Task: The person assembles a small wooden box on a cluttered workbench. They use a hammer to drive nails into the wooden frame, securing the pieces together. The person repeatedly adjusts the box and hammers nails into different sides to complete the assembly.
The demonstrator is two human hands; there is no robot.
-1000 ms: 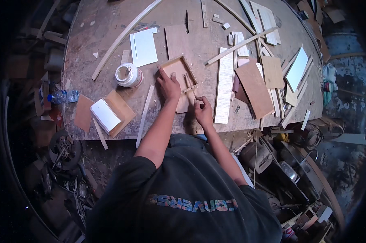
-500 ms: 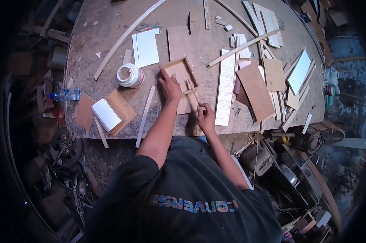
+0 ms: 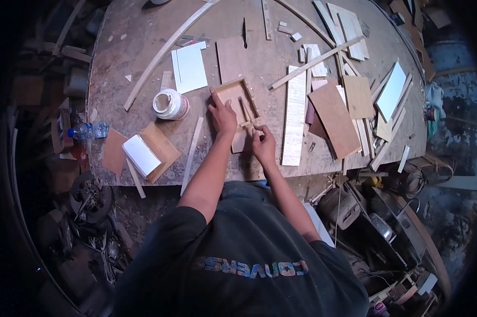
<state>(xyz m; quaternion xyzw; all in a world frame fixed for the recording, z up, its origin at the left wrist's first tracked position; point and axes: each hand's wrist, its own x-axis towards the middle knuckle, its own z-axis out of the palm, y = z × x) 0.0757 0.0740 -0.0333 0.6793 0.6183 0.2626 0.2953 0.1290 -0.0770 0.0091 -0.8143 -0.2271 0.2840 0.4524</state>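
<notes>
A small shallow wooden box [image 3: 245, 87] with thin raised walls lies on the workbench in front of me. My left hand [image 3: 223, 117] grips its left side, index finger stretched along the wall and thumb on the inner side. At the near right corner, my right hand [image 3: 264, 144] has its fingers pinched around a thin wooden stick [image 3: 244, 108], whose far end points into the box. The fingertips touch or almost touch the short cross strip [image 3: 247, 123] at the near end; the hand partly hides that spot.
An open white tub [image 3: 169, 104] stands left of the box, near a white board [image 3: 190, 68]. Wood strips and panels [image 3: 333, 121] are piled at the right. A white block [image 3: 142, 155] and a plastic bottle [image 3: 85, 131] sit at the near left.
My right hand has moved up and slightly left, closer to the cross strip, with the stick sliding farther into the box. My left hand keeps its hold.
</notes>
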